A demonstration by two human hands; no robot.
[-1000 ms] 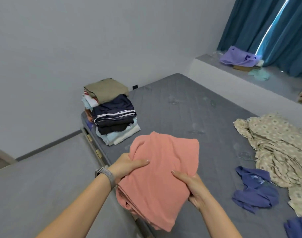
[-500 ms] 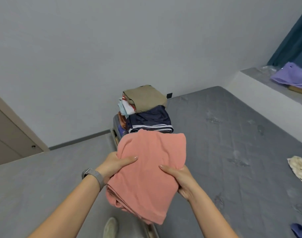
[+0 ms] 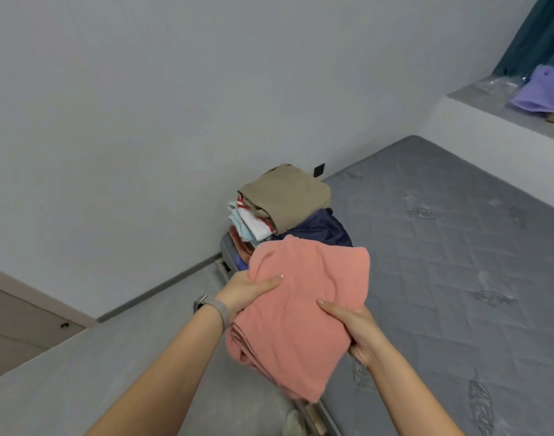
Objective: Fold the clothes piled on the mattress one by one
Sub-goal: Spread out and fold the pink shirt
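Both hands, left (image 3: 244, 294) and right (image 3: 352, 328), grip soft folded salmon cloth (image 3: 304, 309).

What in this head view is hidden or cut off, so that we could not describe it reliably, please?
- Fingers of the left hand and right hand: tucked under the pink garment; only the thumbs show.
- Navy garment and lower stack: covered by the pink garment.
- Purple cloth on the ledge: cut by the right edge.
- Unfolded clothes pile: outside the frame.
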